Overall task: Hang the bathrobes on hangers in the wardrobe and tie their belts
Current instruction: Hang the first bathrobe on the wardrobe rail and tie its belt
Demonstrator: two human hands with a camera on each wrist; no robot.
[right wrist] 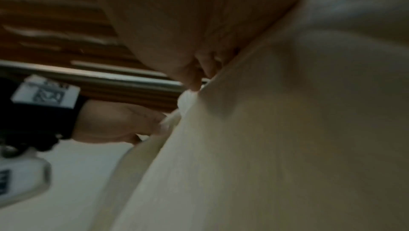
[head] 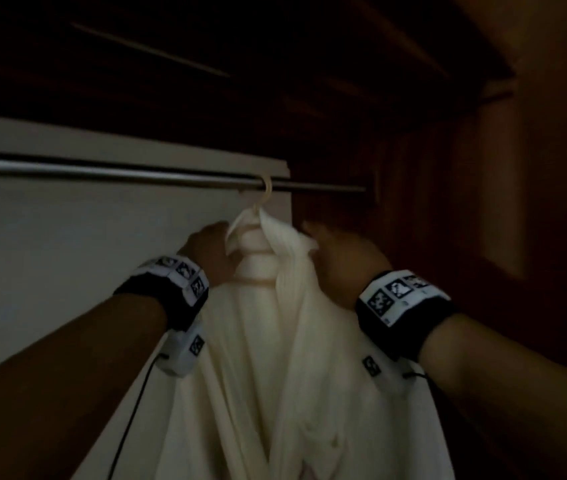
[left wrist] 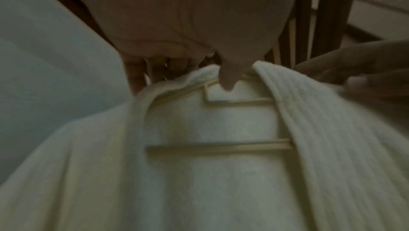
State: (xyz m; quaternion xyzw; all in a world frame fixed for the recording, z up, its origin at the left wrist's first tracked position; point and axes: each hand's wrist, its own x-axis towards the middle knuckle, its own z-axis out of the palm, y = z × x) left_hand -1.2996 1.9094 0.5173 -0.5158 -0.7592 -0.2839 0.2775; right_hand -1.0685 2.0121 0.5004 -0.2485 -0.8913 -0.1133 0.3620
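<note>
A white bathrobe (head: 261,375) hangs on a cream hanger (left wrist: 217,147) whose hook (head: 267,188) sits over the metal rail (head: 102,171) in the wardrobe. My left hand (head: 213,251) pinches the left side of the collar at the hanger's top, thumb (left wrist: 228,77) in front and fingers behind. At the other side, my right hand (head: 341,261) grips the ribbed right collar (left wrist: 309,112) near the shoulder, its fingers (left wrist: 365,73) curled over the fold. The robe's front hangs open below. I cannot make out a belt.
A pale panel (head: 67,254) stands behind the rail on the left. Dark wooden wardrobe walls (head: 483,202) close in on the right and above. The rail (right wrist: 110,79) runs bare to the left of the hanger. The light is dim.
</note>
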